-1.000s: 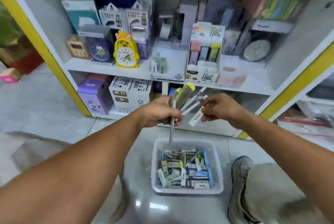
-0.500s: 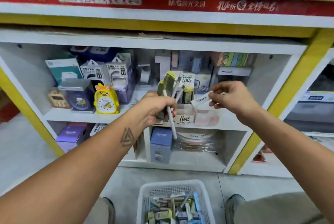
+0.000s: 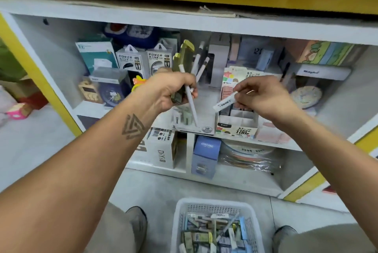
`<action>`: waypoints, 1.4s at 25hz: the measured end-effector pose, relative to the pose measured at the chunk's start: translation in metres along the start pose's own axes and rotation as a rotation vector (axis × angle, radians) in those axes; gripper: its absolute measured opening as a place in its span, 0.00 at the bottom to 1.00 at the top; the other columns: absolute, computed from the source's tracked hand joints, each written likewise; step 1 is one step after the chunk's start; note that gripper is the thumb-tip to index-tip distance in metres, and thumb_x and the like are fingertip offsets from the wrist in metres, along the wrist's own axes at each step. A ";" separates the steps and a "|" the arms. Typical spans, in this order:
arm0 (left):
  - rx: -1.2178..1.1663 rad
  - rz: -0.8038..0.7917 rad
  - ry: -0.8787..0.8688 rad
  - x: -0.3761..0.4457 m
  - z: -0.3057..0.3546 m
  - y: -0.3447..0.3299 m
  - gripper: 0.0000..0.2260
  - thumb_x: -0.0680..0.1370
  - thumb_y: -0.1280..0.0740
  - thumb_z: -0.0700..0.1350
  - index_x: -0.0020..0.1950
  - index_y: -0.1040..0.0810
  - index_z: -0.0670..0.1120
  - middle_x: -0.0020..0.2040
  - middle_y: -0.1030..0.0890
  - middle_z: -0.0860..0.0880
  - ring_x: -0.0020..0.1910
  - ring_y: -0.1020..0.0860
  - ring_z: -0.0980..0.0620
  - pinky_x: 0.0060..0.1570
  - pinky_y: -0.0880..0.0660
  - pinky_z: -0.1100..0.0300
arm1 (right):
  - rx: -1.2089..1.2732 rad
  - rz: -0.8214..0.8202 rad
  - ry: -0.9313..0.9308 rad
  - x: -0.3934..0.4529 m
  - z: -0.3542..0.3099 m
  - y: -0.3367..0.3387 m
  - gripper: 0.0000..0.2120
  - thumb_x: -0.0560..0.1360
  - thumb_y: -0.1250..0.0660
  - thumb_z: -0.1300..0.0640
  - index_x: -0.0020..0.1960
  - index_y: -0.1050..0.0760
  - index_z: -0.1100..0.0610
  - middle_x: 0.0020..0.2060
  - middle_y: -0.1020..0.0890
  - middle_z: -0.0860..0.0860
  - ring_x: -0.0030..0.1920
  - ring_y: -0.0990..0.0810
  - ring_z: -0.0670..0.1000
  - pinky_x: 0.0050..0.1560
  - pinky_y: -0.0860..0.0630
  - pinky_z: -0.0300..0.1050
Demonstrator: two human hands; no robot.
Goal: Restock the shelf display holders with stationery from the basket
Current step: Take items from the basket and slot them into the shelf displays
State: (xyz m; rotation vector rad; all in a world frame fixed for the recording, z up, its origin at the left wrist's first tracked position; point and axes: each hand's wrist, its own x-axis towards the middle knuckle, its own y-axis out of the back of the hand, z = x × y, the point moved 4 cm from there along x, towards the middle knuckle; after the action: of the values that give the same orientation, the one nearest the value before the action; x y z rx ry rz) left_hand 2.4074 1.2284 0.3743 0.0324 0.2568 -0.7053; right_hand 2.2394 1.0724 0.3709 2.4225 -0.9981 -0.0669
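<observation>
Left hand (image 3: 167, 91) grips several pens; right hand (image 3: 263, 97) pinches one white tube (image 3: 225, 102).

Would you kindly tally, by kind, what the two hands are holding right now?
Yellow-green packs, left hand: 2
White pens, left hand: 3
White labelled tube, right hand: 1
Total: 6

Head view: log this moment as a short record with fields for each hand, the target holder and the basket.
left hand: shut on a bundle of white pens and yellow-green packs
right hand: pinching one white labelled tube, tilted
display holder: cardboard, divided compartments, on the middle shelf, directly beneath the tube
basket: white plastic, on the floor between the person's shoes, holding mixed stationery
tube placed: not yet
</observation>
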 end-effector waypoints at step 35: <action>-0.088 0.011 0.086 -0.003 -0.013 0.042 0.08 0.70 0.34 0.27 0.48 0.26 0.33 0.32 0.23 0.37 0.31 0.22 0.43 0.37 0.20 0.54 | -0.065 -0.145 0.064 0.054 -0.009 -0.118 0.19 0.80 0.39 0.67 0.67 0.23 0.55 0.51 0.16 0.50 0.44 0.17 0.47 0.42 0.24 0.37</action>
State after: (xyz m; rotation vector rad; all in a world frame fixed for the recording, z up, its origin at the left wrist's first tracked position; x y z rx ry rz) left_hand 2.4291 1.2642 0.3598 -0.0203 0.3695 -0.6821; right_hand 2.3567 1.1101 0.3300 2.4185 -0.7793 -0.0704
